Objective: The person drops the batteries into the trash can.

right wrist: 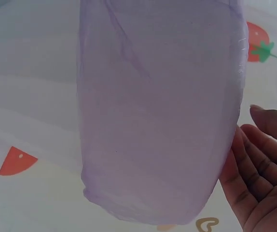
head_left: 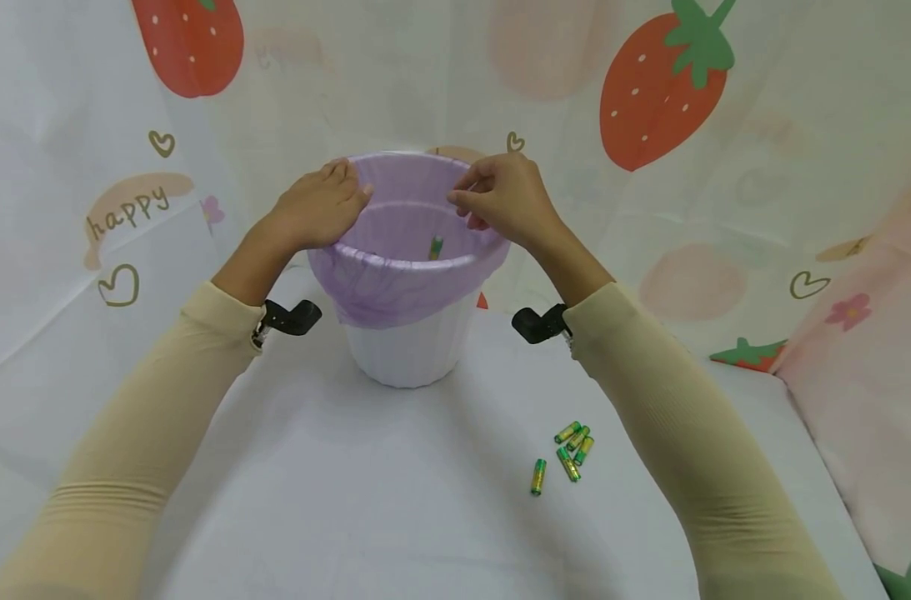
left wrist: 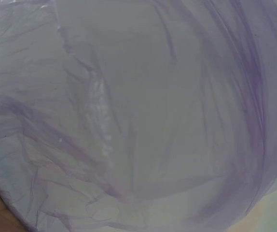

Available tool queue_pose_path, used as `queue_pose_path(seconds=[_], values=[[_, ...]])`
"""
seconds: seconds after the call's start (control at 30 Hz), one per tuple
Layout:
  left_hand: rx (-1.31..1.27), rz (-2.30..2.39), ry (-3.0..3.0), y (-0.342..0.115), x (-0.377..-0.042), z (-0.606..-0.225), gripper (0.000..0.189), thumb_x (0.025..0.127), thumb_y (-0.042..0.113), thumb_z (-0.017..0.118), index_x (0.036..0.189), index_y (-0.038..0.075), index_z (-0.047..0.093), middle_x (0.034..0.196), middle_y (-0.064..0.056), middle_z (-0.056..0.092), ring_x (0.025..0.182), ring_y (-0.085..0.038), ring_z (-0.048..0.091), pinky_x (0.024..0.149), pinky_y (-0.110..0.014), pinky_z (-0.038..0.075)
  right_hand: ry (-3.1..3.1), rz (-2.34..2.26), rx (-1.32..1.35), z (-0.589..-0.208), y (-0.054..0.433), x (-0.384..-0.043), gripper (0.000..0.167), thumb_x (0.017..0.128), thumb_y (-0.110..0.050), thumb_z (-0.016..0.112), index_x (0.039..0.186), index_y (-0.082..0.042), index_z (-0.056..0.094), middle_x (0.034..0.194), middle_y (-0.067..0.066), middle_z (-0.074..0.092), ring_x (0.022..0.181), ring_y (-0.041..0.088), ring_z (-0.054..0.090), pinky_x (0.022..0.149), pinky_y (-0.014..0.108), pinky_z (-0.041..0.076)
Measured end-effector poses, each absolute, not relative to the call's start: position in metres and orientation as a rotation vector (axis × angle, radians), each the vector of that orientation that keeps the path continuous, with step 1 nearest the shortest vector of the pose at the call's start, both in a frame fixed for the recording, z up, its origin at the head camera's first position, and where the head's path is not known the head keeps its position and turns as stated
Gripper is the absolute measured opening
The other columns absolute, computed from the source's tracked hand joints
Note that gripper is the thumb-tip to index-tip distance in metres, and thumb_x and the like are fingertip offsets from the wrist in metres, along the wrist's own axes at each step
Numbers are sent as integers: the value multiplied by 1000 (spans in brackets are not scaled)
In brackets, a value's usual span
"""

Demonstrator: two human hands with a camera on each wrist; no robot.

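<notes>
A white trash bin [head_left: 406, 358] lined with a purple plastic bag [head_left: 380, 292] stands on the table. The bag is folded down over its rim. My left hand [head_left: 320, 204] rests palm down on the bin's left rim. Over the right rim hangs my right hand [head_left: 503, 192]; the right wrist view shows its thumb and fingers [right wrist: 261, 169] apart, holding nothing, right beside the bag. Inside the bin a green battery [head_left: 436, 247] shows upright against the purple lining. Only a sliver of the left hand appears in the left wrist view, where the bag fills most of the picture.
Several green and yellow batteries [head_left: 573, 442] lie in a loose group right of the bin, with a single battery [head_left: 538, 477] slightly apart. White cloth covers the table [head_left: 335, 500]. A strawberry-printed curtain [head_left: 425, 75] hangs close behind the bin.
</notes>
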State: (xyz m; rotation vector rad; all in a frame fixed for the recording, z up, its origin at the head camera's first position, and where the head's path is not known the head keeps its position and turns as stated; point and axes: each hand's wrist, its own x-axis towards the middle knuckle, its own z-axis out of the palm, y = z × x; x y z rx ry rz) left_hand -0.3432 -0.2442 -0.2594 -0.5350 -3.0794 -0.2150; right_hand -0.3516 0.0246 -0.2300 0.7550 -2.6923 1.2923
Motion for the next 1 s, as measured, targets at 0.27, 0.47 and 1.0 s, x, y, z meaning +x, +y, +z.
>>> queue_pose_path(seconds=[0.27, 0.47, 1.0], values=[[-527, -229, -3080, -243, -344, -259, 71, 110, 38, 6, 153, -18, 3, 162, -35, -1, 153, -44, -3, 125, -52, 1, -2659, 1283, 759, -229, 32, -347, 13, 94, -17, 74, 99, -6, 75, 84, 10, 75, 73, 30, 71, 68, 28, 60], [-527, -217, -3085, -243, -343, -258, 71, 110, 38, 5, 153, -18, 3, 162, -36, -1, 153, -44, -3, 125, -52, 2, -2623, 1317, 753, -235, 51, -338, 14, 94, -18, 75, 100, -6, 76, 85, 12, 75, 69, 25, 69, 69, 29, 60], [-517, -246, -3076, -244, -345, -261, 71, 109, 39, 7, 153, -18, 3, 163, -35, -1, 154, -44, -4, 125, -51, 1, -2536, 1389, 720, -264, 99, -304, 19, 95, -21, 74, 99, -2, 76, 77, 13, 70, 65, 28, 66, 68, 28, 61]])
